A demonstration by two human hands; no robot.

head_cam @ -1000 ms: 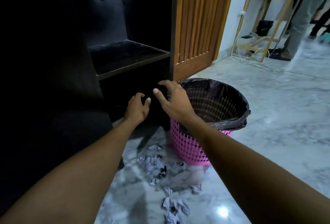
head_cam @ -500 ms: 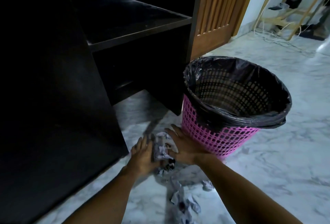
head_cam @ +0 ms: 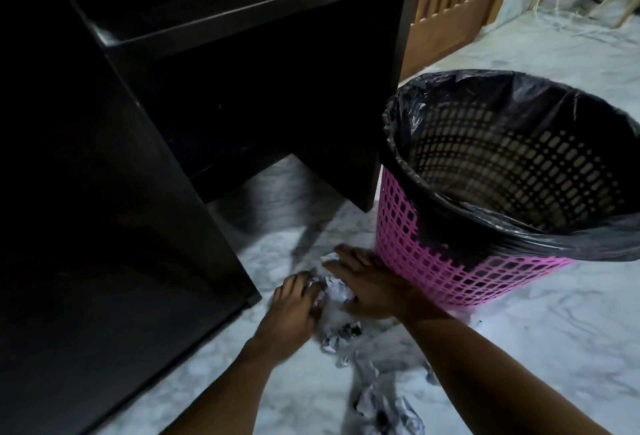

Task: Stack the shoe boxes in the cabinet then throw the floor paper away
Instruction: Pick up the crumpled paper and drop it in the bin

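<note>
Crumpled white paper [head_cam: 335,291] lies on the marble floor between my two hands. My left hand [head_cam: 294,310] curls its fingers round the wad's left side. From the right, my right hand [head_cam: 369,287] presses against the wad with straight fingers, close to the foot of the bin. More crumpled scraps [head_cam: 341,334] trail toward me, with a bigger clump [head_cam: 381,407] near the bottom edge. The pink mesh bin [head_cam: 450,261], lined with a black bag, stands open just right of my hands. The dark cabinet [head_cam: 138,192] fills the left, and its shelves are too dark to read.
A wooden slatted door [head_cam: 450,1] stands behind the bin. White cables [head_cam: 571,19] and pale furniture legs lie on the floor at the far right. Grey-veined marble floor [head_cam: 554,348] stretches to the right of my arms.
The view has dropped closer to the floor. Both hands have drawn the wad together, and my left fingers now curl round it.
</note>
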